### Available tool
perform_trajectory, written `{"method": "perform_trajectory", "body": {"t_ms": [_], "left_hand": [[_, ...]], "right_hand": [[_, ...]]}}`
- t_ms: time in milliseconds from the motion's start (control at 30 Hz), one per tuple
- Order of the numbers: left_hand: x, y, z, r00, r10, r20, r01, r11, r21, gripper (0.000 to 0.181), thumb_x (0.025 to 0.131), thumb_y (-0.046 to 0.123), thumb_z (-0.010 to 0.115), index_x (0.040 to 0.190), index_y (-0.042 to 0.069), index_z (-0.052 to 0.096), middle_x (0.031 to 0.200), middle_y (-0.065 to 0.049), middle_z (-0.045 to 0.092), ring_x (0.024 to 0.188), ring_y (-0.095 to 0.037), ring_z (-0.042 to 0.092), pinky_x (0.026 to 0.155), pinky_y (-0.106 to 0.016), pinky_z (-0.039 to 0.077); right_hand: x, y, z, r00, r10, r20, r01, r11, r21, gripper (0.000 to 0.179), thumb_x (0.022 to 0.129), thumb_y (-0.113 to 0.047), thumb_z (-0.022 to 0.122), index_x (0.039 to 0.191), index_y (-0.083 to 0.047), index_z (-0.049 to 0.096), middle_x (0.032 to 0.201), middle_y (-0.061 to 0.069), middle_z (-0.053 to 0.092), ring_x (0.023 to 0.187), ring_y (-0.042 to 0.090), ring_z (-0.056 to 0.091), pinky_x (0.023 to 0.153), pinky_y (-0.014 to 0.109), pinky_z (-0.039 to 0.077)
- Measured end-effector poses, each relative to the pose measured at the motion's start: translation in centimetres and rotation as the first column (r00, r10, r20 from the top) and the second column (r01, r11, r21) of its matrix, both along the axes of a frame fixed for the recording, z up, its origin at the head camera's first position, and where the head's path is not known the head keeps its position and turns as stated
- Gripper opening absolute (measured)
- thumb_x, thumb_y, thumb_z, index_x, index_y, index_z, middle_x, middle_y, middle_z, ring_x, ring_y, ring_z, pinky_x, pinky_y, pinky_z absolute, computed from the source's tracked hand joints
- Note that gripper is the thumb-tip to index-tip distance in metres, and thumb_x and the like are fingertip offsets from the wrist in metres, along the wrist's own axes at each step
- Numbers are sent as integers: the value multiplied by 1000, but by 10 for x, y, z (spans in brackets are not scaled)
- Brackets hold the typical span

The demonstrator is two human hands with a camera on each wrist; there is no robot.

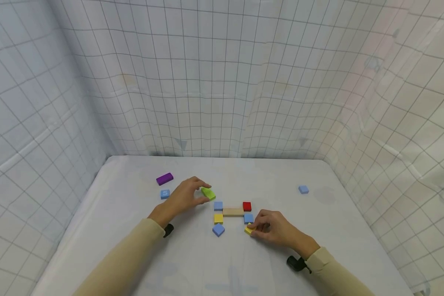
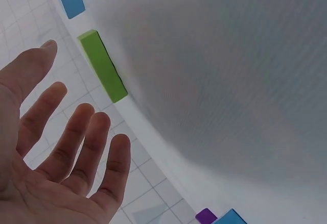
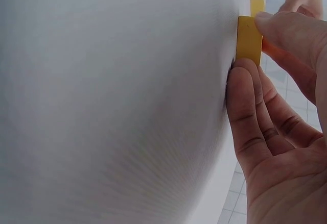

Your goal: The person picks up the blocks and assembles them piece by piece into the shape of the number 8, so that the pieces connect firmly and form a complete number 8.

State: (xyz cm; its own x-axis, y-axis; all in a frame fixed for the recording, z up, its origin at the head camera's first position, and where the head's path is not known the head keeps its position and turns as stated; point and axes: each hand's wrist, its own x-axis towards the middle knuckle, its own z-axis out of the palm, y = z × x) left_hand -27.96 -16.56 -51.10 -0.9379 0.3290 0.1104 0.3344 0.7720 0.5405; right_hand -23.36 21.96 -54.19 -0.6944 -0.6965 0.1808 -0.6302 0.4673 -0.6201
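A light-green block (image 1: 208,193) lies on the table between the spread thumb and fingers of my left hand (image 1: 183,197). In the left wrist view the fingers are apart from the green block (image 2: 103,67), with nothing in the palm. My right hand (image 1: 275,228) pinches a yellow block (image 1: 249,230) at the near end of a short column, under a blue block (image 1: 248,218) and a red block (image 1: 247,206). The right wrist view shows the thumb and fingertips on this yellow block (image 3: 249,40). A plain wooden block (image 1: 233,212) bridges to a left column.
The left column has a blue block (image 1: 218,206), a yellow one (image 1: 218,218) and a turned blue one (image 1: 218,230). Far left lie a purple block (image 1: 164,179) and a blue block marked 5 (image 1: 165,194); another blue block (image 1: 303,189) sits far right. Gridded curtains (image 1: 225,82) surround the white table.
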Motion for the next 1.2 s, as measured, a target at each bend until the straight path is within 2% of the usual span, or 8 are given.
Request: {"method": "perform_trajectory", "body": {"t_ms": [200,500,733,1000,1200], "left_hand": [[-14,0,-4,999,-50,-4,50,998,-44,47,104,22,91,149,14,79,154,-16,71,147,-42,65,129,-63,53],[-26,2,-8,996,-69,50,73,995,-69,43,105,21,90,146,14,81,152,-15,72,147,-41,66,131,-62,51],[-26,0,-9,996,-53,71,58,997,-59,37,105,20,89,141,15,83,145,-11,77,142,-37,69,128,-60,54],[-23,-2,-12,996,-29,80,33,998,-46,33,105,19,89,138,16,84,141,-9,78,138,-35,70,126,-59,55],[-24,-4,-12,995,-12,101,15,999,-29,33,105,19,89,138,16,84,139,-8,77,139,-35,70,127,-59,55]], "right_hand": [[-1,0,1,1000,-3,10,3,1000,13,16,100,-15,95,116,-17,92,106,-6,77,90,-5,67,82,21,66],[0,-1,3,1000,-12,27,11,1000,25,16,100,-16,95,116,-18,92,107,-6,77,90,-5,67,82,21,66],[-1,-1,2,1000,-8,21,8,1000,26,13,101,-17,94,114,-17,92,107,-5,77,90,-4,67,81,21,65],[1,-1,3,998,-26,57,23,999,47,14,101,-17,94,115,-18,92,108,-5,77,91,-4,67,84,21,66],[0,-2,3,999,-29,31,28,999,39,17,100,-15,95,116,-17,92,107,-6,77,90,-4,67,82,21,66]]}}
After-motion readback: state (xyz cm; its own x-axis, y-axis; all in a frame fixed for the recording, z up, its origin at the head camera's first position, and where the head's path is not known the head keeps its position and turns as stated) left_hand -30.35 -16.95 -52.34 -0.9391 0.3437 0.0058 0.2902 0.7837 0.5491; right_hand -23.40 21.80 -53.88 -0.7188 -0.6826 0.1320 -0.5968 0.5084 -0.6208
